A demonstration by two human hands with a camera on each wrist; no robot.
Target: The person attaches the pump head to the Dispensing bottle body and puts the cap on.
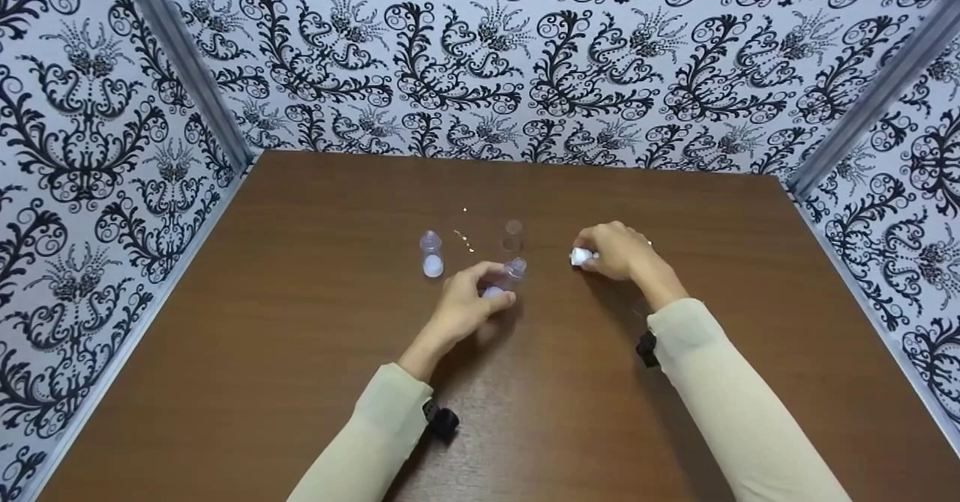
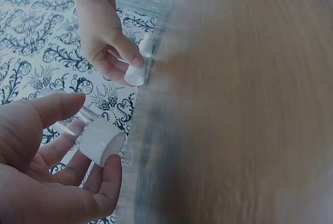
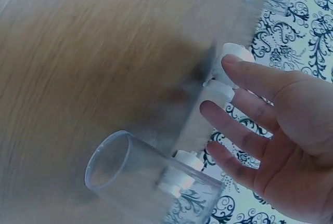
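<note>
My left hand (image 1: 465, 303) grips a small clear bottle (image 1: 515, 267) with a white lower part (image 2: 101, 141), thumb on one side and fingers on the other. The white end points down toward the table. Over to the right, my right hand (image 1: 615, 251) pinches a small white cap (image 1: 581, 256) between thumb and fingers, close over the tabletop. Another white cap (image 3: 218, 94) sits right beside those fingers in the right wrist view. Left of my left hand stands a similar clear bottle (image 1: 431, 243) with a white lower part.
A clear cylinder (image 1: 512, 236) stands behind my left hand. In the right wrist view a large clear cup (image 3: 106, 159) is near, with a white cap (image 3: 182, 174) seen through it. Small gold specks (image 1: 465, 241) show on the brown table (image 1: 337, 209). Patterned walls (image 1: 480, 59) enclose it.
</note>
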